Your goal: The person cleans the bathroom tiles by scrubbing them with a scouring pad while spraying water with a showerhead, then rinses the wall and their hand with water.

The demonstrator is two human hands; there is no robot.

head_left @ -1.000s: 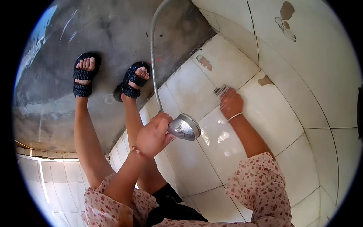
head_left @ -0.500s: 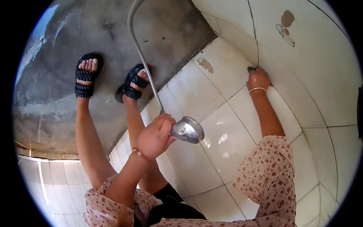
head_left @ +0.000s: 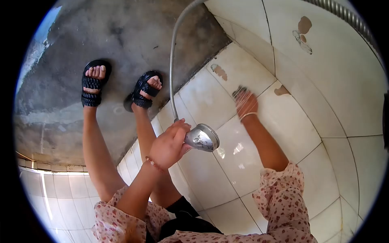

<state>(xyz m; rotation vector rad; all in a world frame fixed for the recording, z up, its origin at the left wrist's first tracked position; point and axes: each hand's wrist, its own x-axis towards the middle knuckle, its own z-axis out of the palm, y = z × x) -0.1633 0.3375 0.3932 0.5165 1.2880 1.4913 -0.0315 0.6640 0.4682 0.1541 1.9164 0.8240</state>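
Note:
My left hand (head_left: 167,142) is closed around the handle of a silver shower head (head_left: 202,137). Its face points to the right over the white tiles. A ribbed metal hose (head_left: 172,69) rises from the handle and curves out at the top. On the tiled surface (head_left: 227,137), my right hand (head_left: 247,106) presses a small dark grey, wiry scouring pad (head_left: 240,92). Motion blurs that hand a little, and its fingers partly hide the pad. I cannot make out any water leaving the shower head.
To the left, my feet in black sandals (head_left: 92,83) stand on a dark concrete floor (head_left: 117,36). A tiled wall (head_left: 324,77) rises at the right, with brown chipped patches (head_left: 304,25). Another stretch of metal hose (head_left: 344,16) crosses the top right corner.
My right hand has moved left, away from the wall corner, with the pad, uncovering a brown patch there. The hose has swung right; the shower head has barely moved.

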